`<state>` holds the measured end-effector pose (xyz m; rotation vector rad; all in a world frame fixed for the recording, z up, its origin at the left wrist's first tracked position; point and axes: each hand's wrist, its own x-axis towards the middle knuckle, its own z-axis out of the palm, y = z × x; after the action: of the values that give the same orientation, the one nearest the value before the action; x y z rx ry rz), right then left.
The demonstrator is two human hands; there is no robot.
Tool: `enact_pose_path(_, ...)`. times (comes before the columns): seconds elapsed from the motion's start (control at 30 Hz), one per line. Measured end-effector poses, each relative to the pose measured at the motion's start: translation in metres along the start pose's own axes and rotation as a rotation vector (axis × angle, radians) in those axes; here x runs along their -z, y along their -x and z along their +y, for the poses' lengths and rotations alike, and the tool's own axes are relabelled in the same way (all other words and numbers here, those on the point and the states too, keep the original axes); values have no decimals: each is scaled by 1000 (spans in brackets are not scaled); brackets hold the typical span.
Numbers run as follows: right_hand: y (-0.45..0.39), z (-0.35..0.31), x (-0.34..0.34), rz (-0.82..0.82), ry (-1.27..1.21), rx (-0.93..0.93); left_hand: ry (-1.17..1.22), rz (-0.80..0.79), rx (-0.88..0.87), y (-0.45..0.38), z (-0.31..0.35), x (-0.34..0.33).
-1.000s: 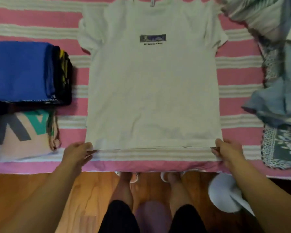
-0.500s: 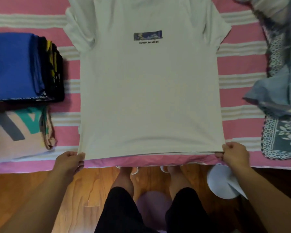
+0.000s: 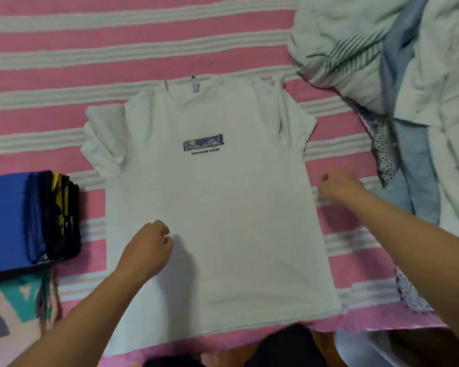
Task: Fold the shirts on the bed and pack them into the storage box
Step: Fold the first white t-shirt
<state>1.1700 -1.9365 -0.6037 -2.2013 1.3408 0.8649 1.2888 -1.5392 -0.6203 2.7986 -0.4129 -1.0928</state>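
Note:
A white T-shirt (image 3: 223, 221) with a small blue print and black lettering lies flat, front up, on the pink-and-white striped bed (image 3: 64, 62). Its left sleeve is bunched up. Its hem lies at the bed's near edge. My left hand (image 3: 147, 247) hovers over the shirt's lower left part, fingers loosely curled, holding nothing. My right hand (image 3: 338, 185) is at the shirt's right side edge, blurred, fingers bent toward the cloth; whether it pinches the edge cannot be made out. No storage box shows.
Folded blue and black-yellow shirts (image 3: 29, 218) are stacked at the left, with a pink folded garment (image 3: 16, 303) printed in teal and grey nearer me. A heap of unfolded white, blue and patterned clothes (image 3: 408, 102) fills the right. A white object (image 3: 361, 348) lies on the floor.
Both hands let go of the hem corners they were pulling and moved forward, the left over the shirt, the right to its side edge. The view shifted farther over the bed.

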Motion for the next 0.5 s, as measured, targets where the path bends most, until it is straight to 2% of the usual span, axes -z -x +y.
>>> enact_pose_path(0.07, -44, -29, 36, 191, -191, 74, 6, 45, -169, -46, 55, 15)
enact_pose_path(0.13, -91, -57, 60, 273, -277, 112, 9, 132, -353, -95, 106, 21)
enact_pose_path(0.23, -150, -95, 65, 344, -304, 170, -142, 314, -562, -183, 168, 21)
enact_pose_path(0.37, -180, -112, 37, 327, -207, 204, -218, 465, -612, -270, 228, 19)
enact_pose_path(0.43, -181, -89, 30, 429, -236, 139, -196, 456, -581, -291, 241, 13)
enact_pose_path(0.5, -180, -50, 30, 550, -330, -13, -210, 458, -557, -298, 244, 6)
